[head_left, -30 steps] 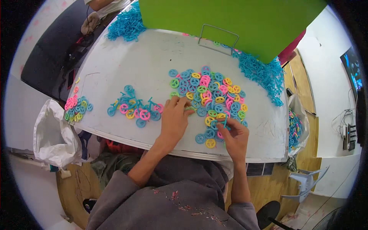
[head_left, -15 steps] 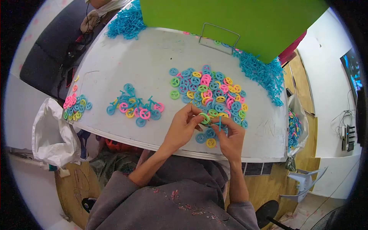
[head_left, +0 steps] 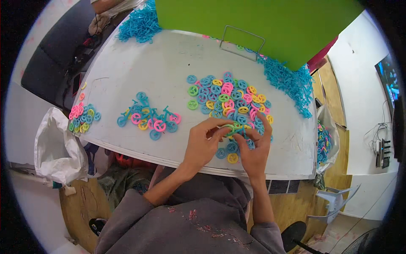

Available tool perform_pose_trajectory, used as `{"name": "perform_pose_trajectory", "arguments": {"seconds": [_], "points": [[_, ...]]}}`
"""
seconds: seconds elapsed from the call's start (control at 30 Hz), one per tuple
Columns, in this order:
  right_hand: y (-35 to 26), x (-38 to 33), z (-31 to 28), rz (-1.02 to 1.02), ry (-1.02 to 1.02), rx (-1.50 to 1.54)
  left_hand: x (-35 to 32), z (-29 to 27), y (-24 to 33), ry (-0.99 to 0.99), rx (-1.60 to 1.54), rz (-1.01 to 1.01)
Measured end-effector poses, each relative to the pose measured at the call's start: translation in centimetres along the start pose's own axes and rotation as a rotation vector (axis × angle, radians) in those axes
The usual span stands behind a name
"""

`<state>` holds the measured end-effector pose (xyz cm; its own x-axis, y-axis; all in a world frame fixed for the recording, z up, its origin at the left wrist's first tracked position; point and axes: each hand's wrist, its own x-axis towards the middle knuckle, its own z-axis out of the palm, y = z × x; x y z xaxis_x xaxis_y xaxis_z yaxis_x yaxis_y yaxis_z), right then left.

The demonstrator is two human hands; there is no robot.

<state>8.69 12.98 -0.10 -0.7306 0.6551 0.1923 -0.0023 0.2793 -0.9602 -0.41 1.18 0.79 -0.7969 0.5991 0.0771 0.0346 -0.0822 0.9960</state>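
Over the near edge of the table, my left hand (head_left: 202,143) pinches a small green plastic wheel (head_left: 229,128). My right hand (head_left: 255,153) grips a thin blue plastic piece (head_left: 241,131) against that wheel; its forefinger is raised. Fingers partly cover where the two parts meet. Just beyond my hands spreads a pile of small spoked wheels (head_left: 226,98) in blue, pink, yellow and green. A few more wheels (head_left: 232,147) lie below my fingers. To the left rests a cluster of wheels joined to blue stems (head_left: 148,116).
Heaps of blue plastic pieces sit at the far left (head_left: 137,26) and far right (head_left: 289,82). A green panel (head_left: 253,25) with a wire handle (head_left: 242,42) stands at the back. Loose wheels (head_left: 83,117) lie at the left edge. White sacks (head_left: 59,148) hang on both sides.
Both hands have drawn closer together, bringing the green wheel and blue piece into contact. My right forefinger has lifted, and the left hand has shifted slightly right.
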Motion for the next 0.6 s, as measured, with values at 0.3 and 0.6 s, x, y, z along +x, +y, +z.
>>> {"name": "perform_pose_trajectory", "arguments": {"seconds": [0.3, 0.6], "points": [[-0.7, 0.2, 0.0, -0.145, 0.018, -0.220, -0.1, 0.1, 0.4, 0.017, -0.078, -0.016], [-0.3, -0.4, 0.5, 0.068, 0.051, -0.089, -0.4, 0.7, 0.4, 0.078, -0.030, 0.022]]}}
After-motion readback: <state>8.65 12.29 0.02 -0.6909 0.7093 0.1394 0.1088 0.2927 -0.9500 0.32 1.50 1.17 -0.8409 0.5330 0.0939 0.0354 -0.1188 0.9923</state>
